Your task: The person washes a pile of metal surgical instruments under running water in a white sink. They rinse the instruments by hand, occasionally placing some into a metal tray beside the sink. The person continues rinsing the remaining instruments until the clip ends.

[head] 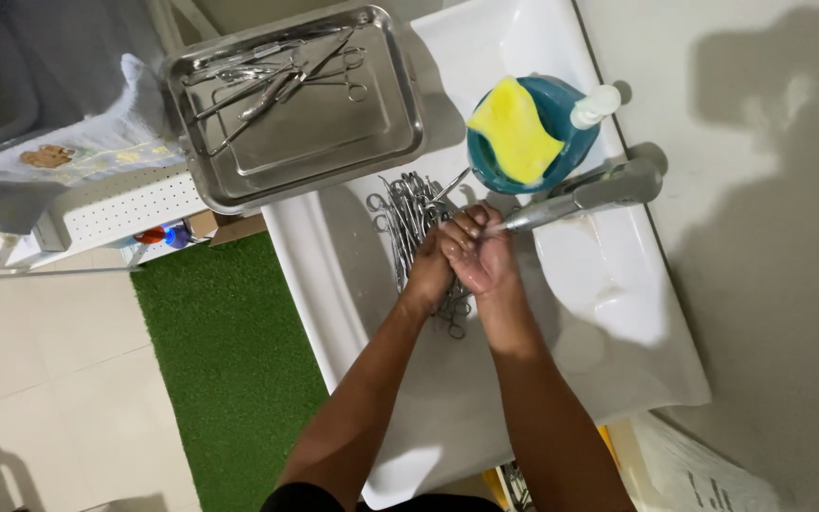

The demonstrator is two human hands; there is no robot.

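Over the white sink (334,284), my left hand (427,275) and my right hand (482,254) are pressed together under the spout of the metal tap (580,194). The fingers interlock and I cannot tell whether anything is held between them. Beneath the hands a pile of several metal scissor-like instruments (409,210) lies in the basin. A steel tray (381,133) rests on the sink's far left edge, holding several more instruments (277,81).
A teal bowl (571,142) with a yellow sponge (514,131) and a white pump bottle (596,104) stands behind the tap. A green mat (225,360) lies on the tiled floor at left. A grey towel (59,152) drapes over a white rack.
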